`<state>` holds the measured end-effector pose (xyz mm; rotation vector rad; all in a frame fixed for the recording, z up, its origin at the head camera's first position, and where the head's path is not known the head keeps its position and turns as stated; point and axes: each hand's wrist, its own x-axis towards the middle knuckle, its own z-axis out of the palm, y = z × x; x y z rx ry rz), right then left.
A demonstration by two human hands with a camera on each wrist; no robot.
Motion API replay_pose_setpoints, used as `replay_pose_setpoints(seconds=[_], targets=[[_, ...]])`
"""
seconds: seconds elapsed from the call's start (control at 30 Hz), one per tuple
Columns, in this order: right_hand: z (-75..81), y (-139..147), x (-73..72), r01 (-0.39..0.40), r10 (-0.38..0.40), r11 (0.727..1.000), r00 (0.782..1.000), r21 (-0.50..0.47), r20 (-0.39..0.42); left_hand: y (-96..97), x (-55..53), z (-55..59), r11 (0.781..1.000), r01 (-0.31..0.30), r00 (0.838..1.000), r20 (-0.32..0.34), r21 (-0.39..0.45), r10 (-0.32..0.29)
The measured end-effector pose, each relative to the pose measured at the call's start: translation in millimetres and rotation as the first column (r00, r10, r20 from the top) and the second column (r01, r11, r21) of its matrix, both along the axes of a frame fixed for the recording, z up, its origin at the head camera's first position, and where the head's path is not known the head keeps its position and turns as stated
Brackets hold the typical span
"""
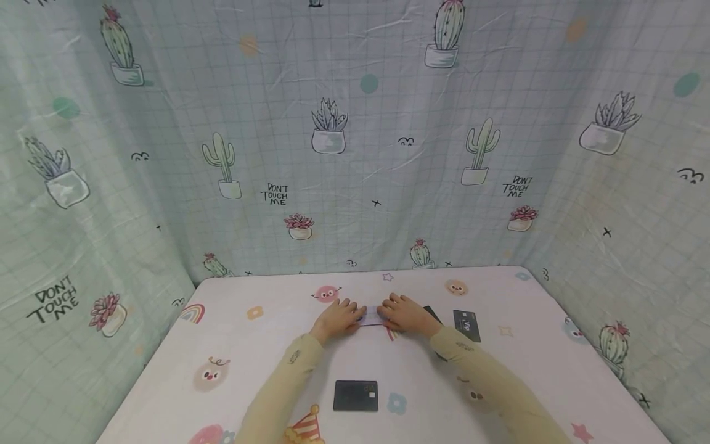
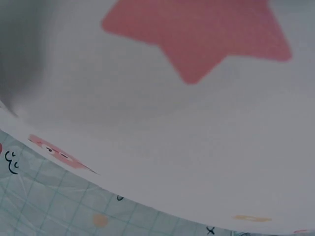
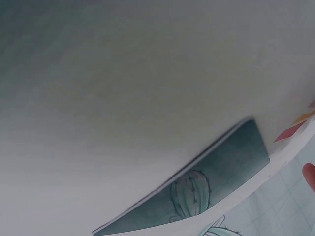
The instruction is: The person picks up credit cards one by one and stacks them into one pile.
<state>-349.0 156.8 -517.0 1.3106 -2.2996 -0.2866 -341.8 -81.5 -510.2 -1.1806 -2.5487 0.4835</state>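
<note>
Towards the far side of the table, my left hand (image 1: 338, 317) grips the left end of a small, flat, light purple rectangle (image 1: 372, 316). My right hand (image 1: 407, 314) holds its right end, fingers bent over it. Both ends are hidden under the fingers, and a thin dark reddish line runs along its near edge. Partly covered by my right forearm lies a dark flat slab (image 1: 432, 312); in the right wrist view its glossy surface (image 3: 231, 162) mirrors the cactus curtain. A fingertip (image 3: 309, 174) of the right hand shows at that view's right edge.
Right of the right hand lies a black card (image 1: 467, 325) marked "Vip". Another black card (image 1: 355, 396) with a chip lies nearer, between the forearms. A printed white cloth (image 1: 222, 327) covers the table, and cactus-patterned curtains (image 1: 355, 179) enclose its back and sides.
</note>
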Motion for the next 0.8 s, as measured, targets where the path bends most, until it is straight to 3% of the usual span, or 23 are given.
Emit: replay_pose_setpoints(seconds=[0.1,0.43,0.8], targets=[[-0.8,1,-1.4,-0.023,0.023,0.999,1.0,-0.038,-0.001,-1.8,0.2,2.2,1.0,0.024,1.0,-0.019,0.014,-0.024],[5.9,-5,2.1,0.064,-0.064,0.998,0.998,0.003,0.003,-10.2,5.3,12.6,0.996,0.088,0.993,-0.085,0.033,-0.085],[15.7,-7,10.2,0.075,-0.074,0.996,0.997,-0.04,0.037,-15.2,8.9,20.7,0.989,0.144,0.975,-0.175,0.026,-0.137]])
